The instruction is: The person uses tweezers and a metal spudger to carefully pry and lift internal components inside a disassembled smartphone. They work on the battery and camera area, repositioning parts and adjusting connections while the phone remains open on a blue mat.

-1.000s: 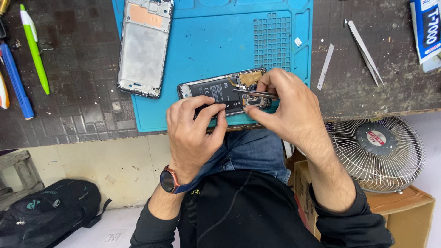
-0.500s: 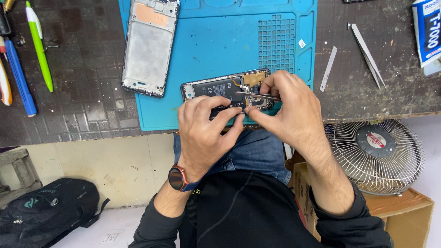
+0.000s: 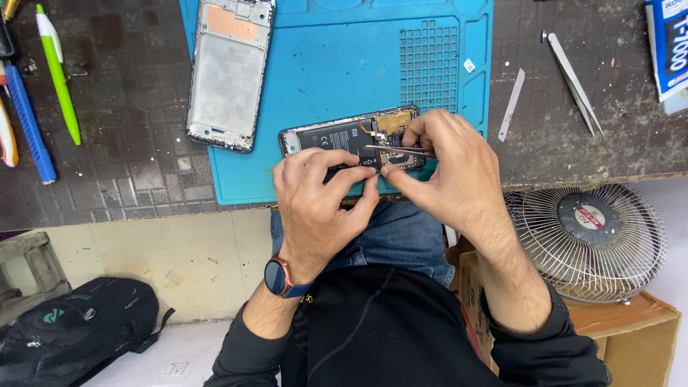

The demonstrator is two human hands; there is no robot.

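Note:
An opened phone (image 3: 337, 136) with its dark battery and circuit board exposed lies on the near edge of a blue work mat (image 3: 344, 64). My left hand (image 3: 319, 204), a watch on its wrist, pinches the phone's near edge with fingers and thumb. My right hand (image 3: 448, 172) holds thin metal tweezers (image 3: 394, 150) whose tips point left over the board next to the battery. A bare phone frame (image 3: 229, 72) lies on the mat's far left corner.
A green pen (image 3: 57, 72) and a blue pen (image 3: 29, 122) lie at the bench's left. A metal strip (image 3: 511, 104) and spare tweezers (image 3: 573, 82) lie at right. A small fan (image 3: 584, 240) sits on a cardboard box; a black bag (image 3: 72, 326) is on the floor.
My view has shifted slightly, so the bench sits a little to the right. Both hands stay on the phone; the tweezers' tips moved slightly over the board.

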